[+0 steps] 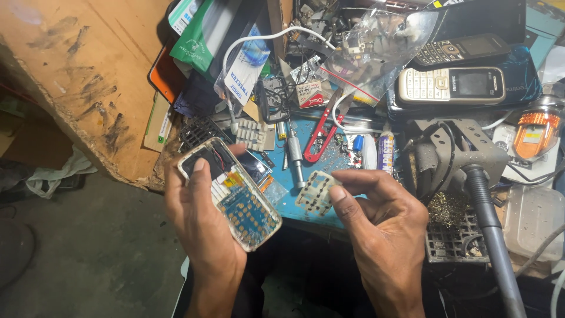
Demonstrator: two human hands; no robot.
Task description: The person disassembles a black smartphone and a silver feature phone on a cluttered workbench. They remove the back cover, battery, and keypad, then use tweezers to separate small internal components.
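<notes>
clear bag (376,50): small parts | tray (450,244): metal shavings (445,207)

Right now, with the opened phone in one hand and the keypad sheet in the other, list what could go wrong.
1. The left hand holds the opened phone out past the bench edge; a slip would likely drop it to the floor.
2. The right hand only pinches the keypad sheet at one edge, so it could slip out.
3. Red snips lie close by and could get knocked.
</notes>
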